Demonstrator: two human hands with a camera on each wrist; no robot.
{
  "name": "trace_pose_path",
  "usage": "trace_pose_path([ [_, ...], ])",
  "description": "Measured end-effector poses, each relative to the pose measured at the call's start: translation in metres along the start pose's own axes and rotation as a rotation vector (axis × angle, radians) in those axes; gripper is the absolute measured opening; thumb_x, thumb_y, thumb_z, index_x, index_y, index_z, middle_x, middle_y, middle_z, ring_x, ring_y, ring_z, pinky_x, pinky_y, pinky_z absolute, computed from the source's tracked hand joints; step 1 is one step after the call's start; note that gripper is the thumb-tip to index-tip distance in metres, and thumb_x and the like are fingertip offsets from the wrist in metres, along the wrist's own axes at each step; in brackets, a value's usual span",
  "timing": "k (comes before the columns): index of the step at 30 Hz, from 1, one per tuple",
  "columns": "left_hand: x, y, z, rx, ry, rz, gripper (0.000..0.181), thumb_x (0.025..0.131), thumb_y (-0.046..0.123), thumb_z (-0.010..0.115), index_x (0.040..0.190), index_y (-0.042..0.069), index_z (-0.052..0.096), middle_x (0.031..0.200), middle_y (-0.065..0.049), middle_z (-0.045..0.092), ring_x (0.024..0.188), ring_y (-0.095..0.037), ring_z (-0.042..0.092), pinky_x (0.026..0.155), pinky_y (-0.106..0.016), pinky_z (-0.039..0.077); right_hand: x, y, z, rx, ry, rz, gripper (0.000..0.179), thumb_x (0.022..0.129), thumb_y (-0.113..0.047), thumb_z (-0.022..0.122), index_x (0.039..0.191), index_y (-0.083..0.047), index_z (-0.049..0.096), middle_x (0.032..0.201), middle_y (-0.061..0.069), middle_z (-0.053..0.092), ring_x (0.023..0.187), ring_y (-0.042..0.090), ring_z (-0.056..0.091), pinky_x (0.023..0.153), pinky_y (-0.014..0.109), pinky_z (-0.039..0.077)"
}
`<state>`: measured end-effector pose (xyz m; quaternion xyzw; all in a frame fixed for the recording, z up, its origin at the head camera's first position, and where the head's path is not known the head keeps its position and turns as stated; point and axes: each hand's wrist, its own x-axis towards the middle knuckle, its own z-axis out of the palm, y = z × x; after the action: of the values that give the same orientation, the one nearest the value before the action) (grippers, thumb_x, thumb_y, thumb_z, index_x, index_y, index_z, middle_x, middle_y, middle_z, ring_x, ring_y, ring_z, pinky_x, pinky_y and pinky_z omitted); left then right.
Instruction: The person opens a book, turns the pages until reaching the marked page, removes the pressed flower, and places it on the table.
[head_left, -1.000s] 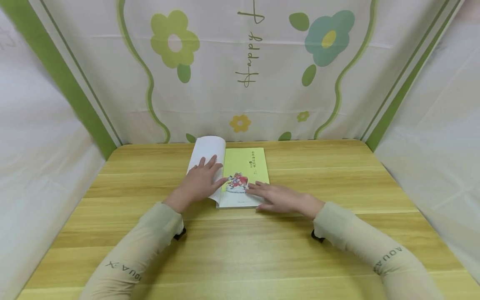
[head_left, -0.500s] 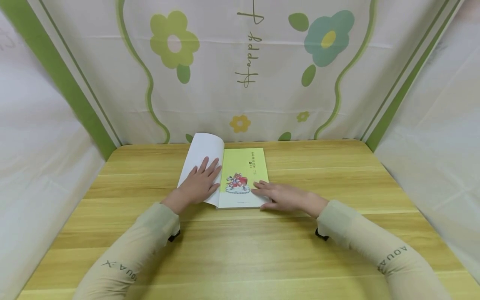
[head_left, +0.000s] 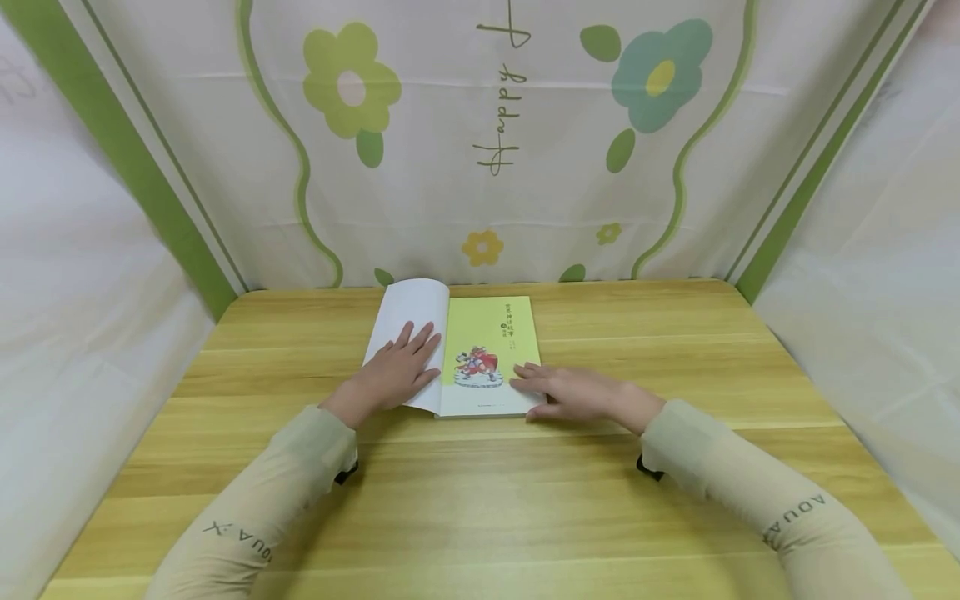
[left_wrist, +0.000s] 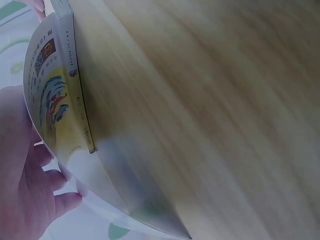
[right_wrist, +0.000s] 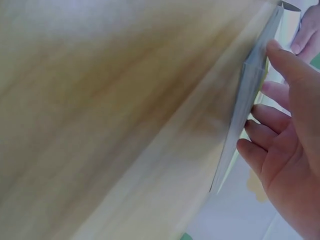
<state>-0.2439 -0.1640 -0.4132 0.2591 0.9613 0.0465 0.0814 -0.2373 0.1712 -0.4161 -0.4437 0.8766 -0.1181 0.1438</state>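
Observation:
A paperback book (head_left: 487, 333) lies on the table with its front cover (head_left: 408, 308) turned over to the left. The yellow-green page on the right carries a red cartoon figure and Chinese writing. My left hand (head_left: 393, 367) rests with spread, straight fingers on the white inside of the cover. In the left wrist view the cover (left_wrist: 55, 100) bows up from the table, its printed outside and spine showing beneath. My right hand (head_left: 573, 393) touches the page's lower right edge with extended fingers; in the right wrist view its fingertips lie along the edge of the page block (right_wrist: 245, 95).
The wood-grain table (head_left: 480, 508) stretches around the book on all sides. Behind it hangs a white curtain (head_left: 555, 183) with flowers and lettering, and white cloth closes both sides. A black strap piece (head_left: 651, 468) shows under the right sleeve cuff.
The left hand has slid left and slightly down over the cover, which leans further left than a second ago. The right hand has drawn back a little to the right along the page.

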Motion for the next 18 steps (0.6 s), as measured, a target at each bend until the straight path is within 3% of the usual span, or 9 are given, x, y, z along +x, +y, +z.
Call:
trace_pose_path([
  [18, -0.002, -0.001, -0.002, -0.022, -0.006, 0.011, 0.067, 0.111, 0.040, 0.040, 0.163, 0.003, 0.020, 0.170, -0.016, 0.009, 0.154, -0.044, 0.005, 0.117, -0.064, 0.023, 0.001, 0.001, -0.013, 0.005, -0.018, 0.005, 0.052, 0.100, -0.030, 0.070, 0.143, -0.003, 0.059, 0.152, 0.016, 0.049, 0.139, 0.033, 0.048, 0.112, 0.048, 0.041],
])
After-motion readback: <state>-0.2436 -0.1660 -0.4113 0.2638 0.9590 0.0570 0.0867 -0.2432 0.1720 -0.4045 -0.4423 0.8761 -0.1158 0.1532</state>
